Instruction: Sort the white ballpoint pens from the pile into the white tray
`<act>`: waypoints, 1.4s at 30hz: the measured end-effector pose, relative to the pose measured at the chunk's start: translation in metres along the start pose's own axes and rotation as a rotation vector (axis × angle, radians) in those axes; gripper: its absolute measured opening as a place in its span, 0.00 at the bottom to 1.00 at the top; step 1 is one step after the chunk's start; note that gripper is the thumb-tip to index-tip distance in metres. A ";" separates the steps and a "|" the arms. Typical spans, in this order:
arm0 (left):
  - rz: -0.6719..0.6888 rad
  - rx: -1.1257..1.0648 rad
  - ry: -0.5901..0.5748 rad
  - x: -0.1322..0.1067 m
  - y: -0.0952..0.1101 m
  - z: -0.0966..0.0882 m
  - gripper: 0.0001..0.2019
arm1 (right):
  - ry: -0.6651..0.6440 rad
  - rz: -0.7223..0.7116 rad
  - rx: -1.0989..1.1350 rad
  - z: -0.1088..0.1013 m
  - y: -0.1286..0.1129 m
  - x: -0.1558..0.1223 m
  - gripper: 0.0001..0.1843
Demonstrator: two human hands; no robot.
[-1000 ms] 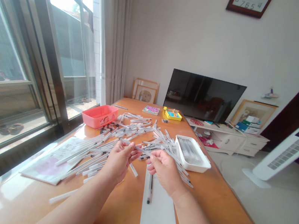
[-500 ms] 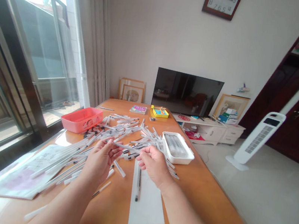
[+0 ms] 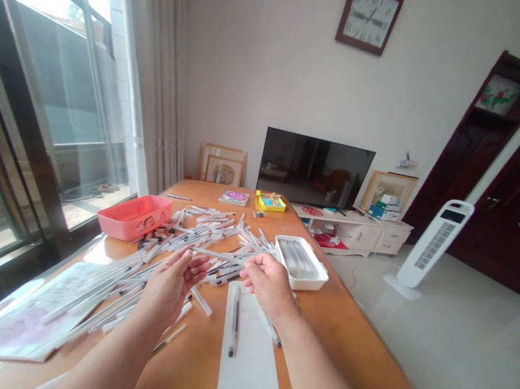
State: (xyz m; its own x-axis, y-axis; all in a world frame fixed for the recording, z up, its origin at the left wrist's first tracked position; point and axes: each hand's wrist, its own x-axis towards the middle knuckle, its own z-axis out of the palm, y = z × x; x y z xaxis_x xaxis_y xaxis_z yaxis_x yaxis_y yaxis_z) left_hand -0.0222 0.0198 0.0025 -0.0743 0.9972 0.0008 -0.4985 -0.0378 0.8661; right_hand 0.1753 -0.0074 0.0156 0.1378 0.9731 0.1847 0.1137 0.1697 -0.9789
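Note:
A clear, slim pen barrel (image 3: 219, 254) spans the gap between my two hands, held level above the table. My left hand (image 3: 179, 274) pinches its left end between thumb and fingers. At the right end, the thumb and fingertips of my right hand (image 3: 269, 285) are closed on it. Below my right hand lies a white paper sheet (image 3: 246, 370) with an assembled pen (image 3: 234, 325) on it. A dark pen end (image 3: 277, 339) pokes out beneath my right wrist; the rest is hidden. Behind my hands spreads a heap of loose pen parts (image 3: 205, 232).
A white box (image 3: 317, 285) of pens stands right of the heap, a red basket (image 3: 116, 228) to its left. Long clear tubes (image 3: 92, 286) lie over a printed booklet (image 3: 20, 334). At the far end are a book (image 3: 234, 198) and a yellow box (image 3: 271, 203).
The view has tilted up and turned slightly right. Both hands keep the same barrel between them. A dark pen end now shows under my right wrist.

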 end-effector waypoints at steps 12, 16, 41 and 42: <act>0.021 0.052 0.039 -0.002 0.007 -0.002 0.12 | 0.573 -0.082 -0.757 -0.112 0.018 0.039 0.11; 0.004 0.064 0.063 -0.001 0.007 -0.003 0.11 | 0.583 0.026 -1.044 -0.125 0.034 0.043 0.11; -0.026 0.114 0.061 0.004 0.004 -0.003 0.11 | 0.300 0.243 -1.250 -0.148 0.047 0.053 0.17; -0.024 0.113 0.063 0.004 0.004 -0.003 0.11 | 0.301 0.242 -1.249 -0.146 0.047 0.055 0.17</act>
State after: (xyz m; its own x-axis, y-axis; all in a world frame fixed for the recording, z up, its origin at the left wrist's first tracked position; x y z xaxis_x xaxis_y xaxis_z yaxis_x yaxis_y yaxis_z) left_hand -0.0269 0.0232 0.0045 -0.1194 0.9916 -0.0494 -0.4004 -0.0025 0.9163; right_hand 0.3321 0.0309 -0.0077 0.4784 0.8579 0.1875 0.8634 -0.4205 -0.2788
